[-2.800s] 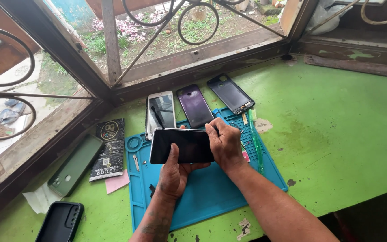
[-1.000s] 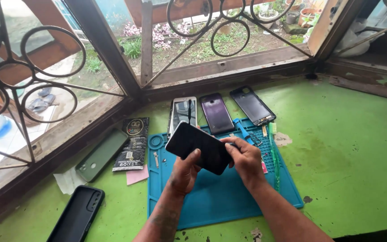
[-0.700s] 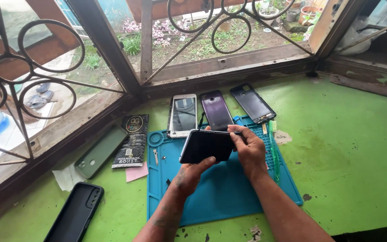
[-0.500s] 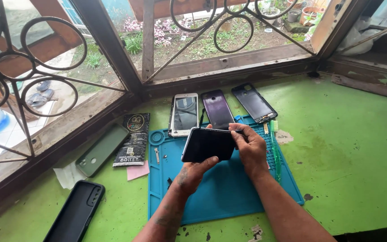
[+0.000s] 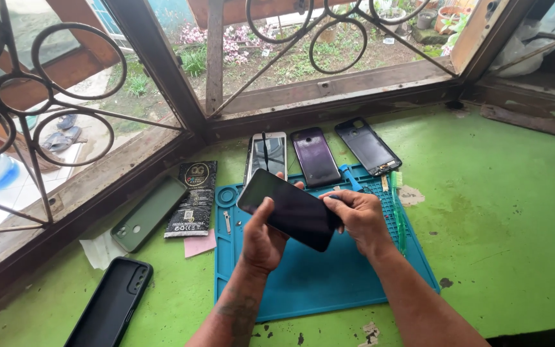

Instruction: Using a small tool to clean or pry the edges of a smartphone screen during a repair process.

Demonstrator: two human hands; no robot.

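My left hand (image 5: 261,238) and my right hand (image 5: 358,218) together hold a black smartphone (image 5: 290,209), dark screen up and tilted, above a blue work mat (image 5: 329,283). The left thumb lies on the phone's near edge and the right fingers grip its right end. Beyond it, along the mat's far edge, lie a white-framed phone part (image 5: 266,154), a purple phone back (image 5: 315,156) and a black phone frame (image 5: 367,146).
Left of the mat lie a black packet (image 5: 194,199), a pink slip (image 5: 199,245), a green phone case (image 5: 150,213) and a black phone case (image 5: 110,303). A green tool (image 5: 396,205) lies on the mat's right side. Window bars and a wooden sill run behind the green table (image 5: 502,212).
The phone has tipped from level to slanting, left end up. My hands kept their grip above the mat, and the view shifted slightly.
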